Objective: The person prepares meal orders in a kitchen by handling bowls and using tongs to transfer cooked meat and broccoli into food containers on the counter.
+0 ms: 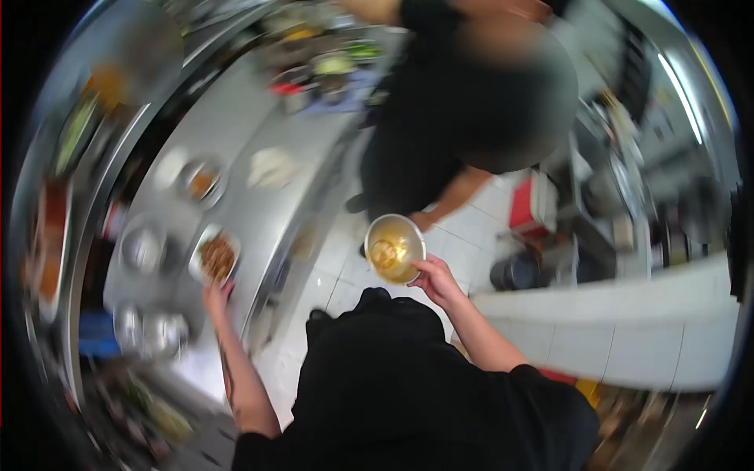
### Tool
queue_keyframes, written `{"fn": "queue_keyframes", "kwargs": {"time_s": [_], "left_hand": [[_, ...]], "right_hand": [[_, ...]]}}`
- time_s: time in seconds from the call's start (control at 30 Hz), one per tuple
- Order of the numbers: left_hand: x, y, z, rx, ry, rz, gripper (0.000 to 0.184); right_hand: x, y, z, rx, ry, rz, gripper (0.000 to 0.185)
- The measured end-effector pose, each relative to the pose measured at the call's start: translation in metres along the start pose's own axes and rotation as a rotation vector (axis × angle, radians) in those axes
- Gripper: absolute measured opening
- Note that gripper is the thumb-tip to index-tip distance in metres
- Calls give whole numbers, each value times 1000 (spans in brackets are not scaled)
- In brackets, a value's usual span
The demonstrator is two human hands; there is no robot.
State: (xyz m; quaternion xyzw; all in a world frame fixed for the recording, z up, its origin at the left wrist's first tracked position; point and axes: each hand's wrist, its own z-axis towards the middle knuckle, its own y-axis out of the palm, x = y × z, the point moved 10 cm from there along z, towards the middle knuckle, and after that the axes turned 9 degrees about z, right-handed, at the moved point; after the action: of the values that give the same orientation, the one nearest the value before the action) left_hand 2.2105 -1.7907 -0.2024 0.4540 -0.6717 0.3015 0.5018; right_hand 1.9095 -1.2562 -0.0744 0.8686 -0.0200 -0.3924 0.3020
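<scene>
In my right hand (436,281) is a round metal bowl (419,250), held by its rim above the floor in front of my body. A shiny yellowish liquid or residue (390,255) shows inside it. On the left, my left hand (217,296) grips the near edge of a white dish (198,265) over the steel counter. Brown, shredded-looking food (217,255) fills the dish. Whether the dish rests on the counter or is slightly lifted, I cannot tell.
The steel counter (263,208) carries several metal bowls (144,247), a bowl with orange contents (202,182) and a crumpled white cloth-like thing (271,167). Another person in black (416,118) stands ahead. A red and white box (532,204) and dark pot (516,271) sit right.
</scene>
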Motion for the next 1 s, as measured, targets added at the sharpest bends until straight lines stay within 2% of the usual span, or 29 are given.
{"fn": "queue_keyframes", "kwargs": {"time_s": [0.07, 0.17, 0.2, 0.27, 0.3, 0.37, 0.43, 0.5, 0.57, 0.6, 0.67, 0.7, 0.77, 0.8, 0.83, 0.87, 0.9, 0.93, 0.97, 1.0], "left_hand": [[-6, -2, 6, 64, -38, -38, 30], [-5, -9, 3, 132, -10, 41, 29], [0, -9, -10, 181, -2, 40, 28], [-4, -15, -15, 231, -15, 72, 26], [-2, -11, -25, 239, -9, 92, 26], [8, -4, -54, 279, -3, 101, 29], [0, -7, -75, 324, -6, 71, 33], [-10, 0, -108, 351, -1, 49, 35], [-6, 15, -146, 377, 15, -30, 33], [-8, 20, -160, 382, 27, -25, 33], [-26, 24, -191, 438, -52, -36, 35], [-32, 30, -209, 450, -63, -52, 35], [-36, 48, -240, 442, -93, -78, 35], [-36, 61, -254, 432, -100, -87, 35], [-36, 72, -267, 421, -104, -94, 35], [-36, 79, -278, 409, -105, -102, 35], [-36, 85, -286, 399, -103, -111, 35], [-33, 88, -295, 391, -101, -127, 35], [-32, 89, -303, 384, -95, -131, 35], [-30, 90, -311, 378, -93, -138, 35]], "right_hand": [[-40, -44, -30, 25, -70, 84, 19], [-108, -122, -60, 175, -314, 171, 28], [-122, -151, -65, 192, -332, 200, 28], [-160, -222, -79, 353, -560, 241, 26], [-164, -253, -77, 364, -568, 256, 26], [-163, -349, -76, 658, -652, 199, 23], [-117, -448, -50, 886, -579, 180, 19], [-64, -519, -18, 1066, -419, 216, 25], [-5, -564, 25, 1066, -211, 328, 30], [-4, -568, 41, 1057, -202, 336, 30], [12, -568, 76, 1030, 3, 405, 31], [-1, -574, 100, 1012, -25, 448, 31], [-63, -600, 161, 891, -127, 494, 29], [-122, -609, 178, 867, -188, 502, 30], [-192, -631, 204, 759, -369, 507, 31], [-266, -656, 233, 627, -541, 754, 31], [-372, -620, 192, 580, -644, 568, 31], [-453, -618, 184, 441, -748, 519, 35], [-515, -617, 172, 368, -795, 550, 44], [-559, -585, 132, 445, -802, 573, 42]]}}
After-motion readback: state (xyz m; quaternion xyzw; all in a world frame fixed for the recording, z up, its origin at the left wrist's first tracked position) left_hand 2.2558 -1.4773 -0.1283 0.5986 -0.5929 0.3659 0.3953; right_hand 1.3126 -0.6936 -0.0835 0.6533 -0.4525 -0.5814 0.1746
